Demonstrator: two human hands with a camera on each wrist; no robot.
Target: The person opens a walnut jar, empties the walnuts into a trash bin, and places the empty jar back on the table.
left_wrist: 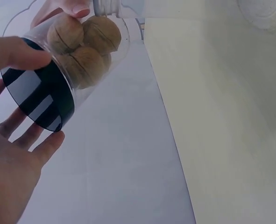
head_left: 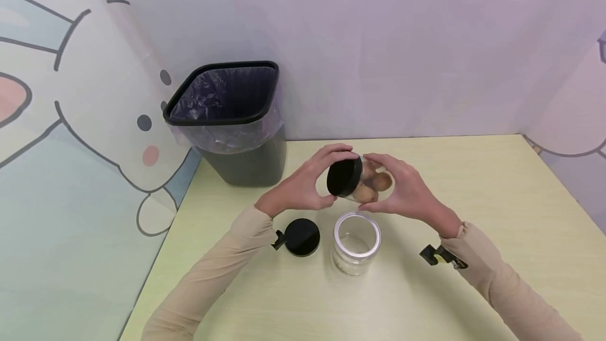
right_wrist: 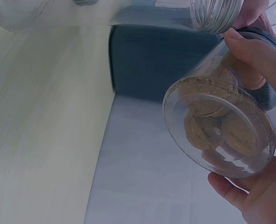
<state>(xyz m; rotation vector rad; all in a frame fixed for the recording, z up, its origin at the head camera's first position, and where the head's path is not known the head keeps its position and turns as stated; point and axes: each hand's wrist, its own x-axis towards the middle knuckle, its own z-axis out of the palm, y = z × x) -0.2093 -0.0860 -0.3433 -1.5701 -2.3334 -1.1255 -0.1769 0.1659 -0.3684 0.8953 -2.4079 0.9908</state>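
A clear jar of walnuts [head_left: 371,183] with a black lid [head_left: 343,177] is held on its side above the table. My left hand [head_left: 310,182] curls its fingers round the lid, which the left wrist view shows as a dark lid [left_wrist: 39,95] beside the walnuts [left_wrist: 84,46]. My right hand [head_left: 402,188] grips the jar's body; the right wrist view looks at the jar's base [right_wrist: 219,126]. Below them an empty clear jar [head_left: 356,241] stands open on the table, with a loose black lid [head_left: 302,237] lying to its left.
A black bin [head_left: 229,120] lined with a clear bag stands at the table's back left corner against the wall. The pale yellow table [head_left: 497,199] stretches to the right. A cartoon-printed panel [head_left: 71,120] borders the left side.
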